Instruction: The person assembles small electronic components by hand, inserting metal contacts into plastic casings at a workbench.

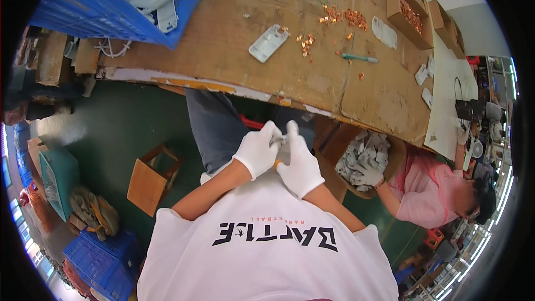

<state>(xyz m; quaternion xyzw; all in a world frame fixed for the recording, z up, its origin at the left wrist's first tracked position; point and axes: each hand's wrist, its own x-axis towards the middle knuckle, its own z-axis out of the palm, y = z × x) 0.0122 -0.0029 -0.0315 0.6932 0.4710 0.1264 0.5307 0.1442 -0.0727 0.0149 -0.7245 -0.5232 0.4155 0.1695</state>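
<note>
Head view, only one available: the left hand (256, 152) and right hand (301, 169), both in white gloves, meet in front of the torso, short of the worktop (223, 39) edge. Left fingertips appear to pinch a small pale part (283, 140); right index finger runs straight out alongside it, thumb spread lower down. Whether the right hand grips too: cannot tell, fingers cover most of the part. Progress, as judged: this one piece is in mid-handling; no sign either way that it is complete. Ahead of the hands, a white case (269, 43) lies on the worktop, copper-coloured bits at its far right corner. Beyond, to the right, loose copper pieces (352, 18) lie scattered near a green pen (358, 57); farther right, a cardboard box (413, 37) holds more. Ahead and left, a blue crate (95, 8) holds many white parts (157, 1). Right of the hands, a carton (397, 159) holds a heap of white pieces (365, 149), with a co-worker's gloved hand (369, 176) in it. Much material therefore seems to remain loose; which heaps are finished and which are waiting cannot be told from here.
</note>
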